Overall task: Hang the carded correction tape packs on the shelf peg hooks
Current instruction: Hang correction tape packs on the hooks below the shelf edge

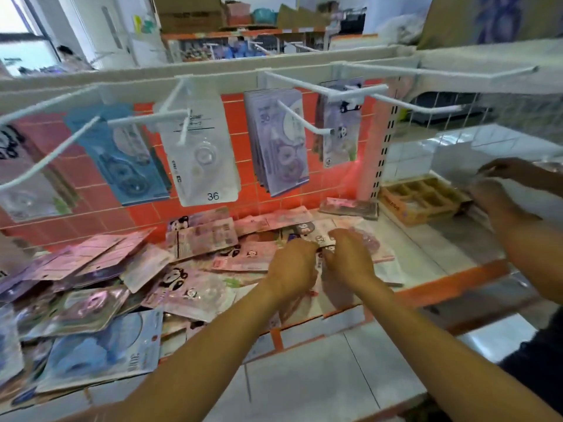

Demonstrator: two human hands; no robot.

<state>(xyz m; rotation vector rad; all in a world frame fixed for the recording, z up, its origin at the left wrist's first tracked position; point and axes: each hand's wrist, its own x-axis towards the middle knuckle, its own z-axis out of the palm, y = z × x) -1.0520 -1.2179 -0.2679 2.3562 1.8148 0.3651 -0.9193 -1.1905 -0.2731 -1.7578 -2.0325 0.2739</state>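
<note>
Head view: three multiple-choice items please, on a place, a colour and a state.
1. The white pack marked 36 is: A in the pile; B hanging on a peg hook; C in the cardboard tray.
2. The back panel is: A orange-red; B green; C black.
3. The left hand and right hand are: A raised to a hook; B lying flat; C pinching a carded pack together.
Key: B, the hook passes through its top; A, orange-red shows beside that pack; C, curled fingers meet on the card.
</note>
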